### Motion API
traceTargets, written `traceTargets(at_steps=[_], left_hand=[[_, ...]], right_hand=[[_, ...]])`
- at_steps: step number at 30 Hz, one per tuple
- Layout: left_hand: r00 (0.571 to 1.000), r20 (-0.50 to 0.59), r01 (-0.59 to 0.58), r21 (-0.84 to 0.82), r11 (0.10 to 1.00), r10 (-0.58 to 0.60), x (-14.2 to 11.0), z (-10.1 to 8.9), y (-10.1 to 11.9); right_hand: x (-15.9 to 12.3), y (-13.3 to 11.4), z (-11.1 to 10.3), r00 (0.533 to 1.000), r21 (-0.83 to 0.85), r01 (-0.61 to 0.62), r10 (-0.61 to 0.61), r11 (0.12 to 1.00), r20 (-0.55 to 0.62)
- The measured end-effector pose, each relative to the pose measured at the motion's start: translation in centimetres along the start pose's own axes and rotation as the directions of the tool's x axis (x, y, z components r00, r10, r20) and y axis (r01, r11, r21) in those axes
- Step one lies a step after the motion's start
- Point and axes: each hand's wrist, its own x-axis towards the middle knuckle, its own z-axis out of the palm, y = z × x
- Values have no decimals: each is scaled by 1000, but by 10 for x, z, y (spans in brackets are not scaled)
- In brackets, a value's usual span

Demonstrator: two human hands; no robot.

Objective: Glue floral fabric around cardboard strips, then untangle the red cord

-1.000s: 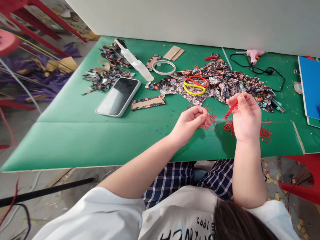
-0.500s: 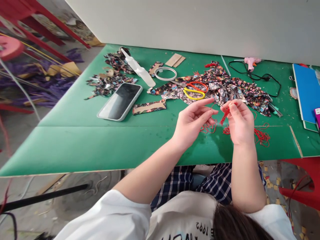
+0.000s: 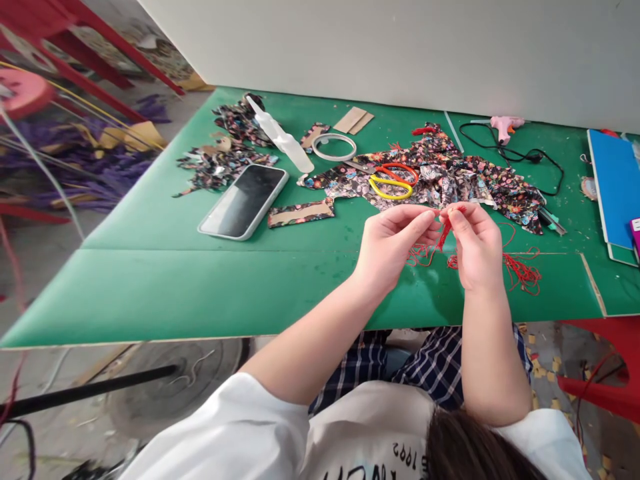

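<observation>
My right hand [image 3: 475,240] pinches a small bundle of red thread [image 3: 444,235] between thumb and fingers, and its strands hang down over the table. Close against it, my left hand [image 3: 393,243] is closed, thumb and fingertips pinched on a strand at the top of the bundle. Loose red thread [image 3: 421,255] lies under the hands. To the right of my right wrist is a further tangle of red thread [image 3: 523,273]. Just beyond the hands, scissors [image 3: 393,181] with one red and one yellow handle rest on dark floral cloth [image 3: 460,177].
A phone [image 3: 244,200], a white squeeze bottle [image 3: 281,137] and a ring of tape [image 3: 334,147] lie on the left of the green table [image 3: 200,287]. At the back right are a pink glue gun [image 3: 505,127] with its cord and a blue folder [image 3: 613,190]. A white board [image 3: 400,53] stands behind.
My left hand has moved right, its spread fingers closing into a pinch beside the right hand. The right hand has shifted slightly left with the red thread bundle.
</observation>
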Motion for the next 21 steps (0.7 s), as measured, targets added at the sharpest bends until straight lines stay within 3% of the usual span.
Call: traceTargets(at_steps=[7,15,21], left_hand=[[998,61,-34,35,999,32,1,2,1],[990,137,16,29,999,-20,4,-2,6],[946,296,102,102,990,-128,11,-12,9]], right_hand=[[-3,-3,1,997,-116,63,-58,991,51],[-5,-5,-3,987,-130,108,-91,986,133],[-3,-8,-6,978,-111,122,-100,986,186]])
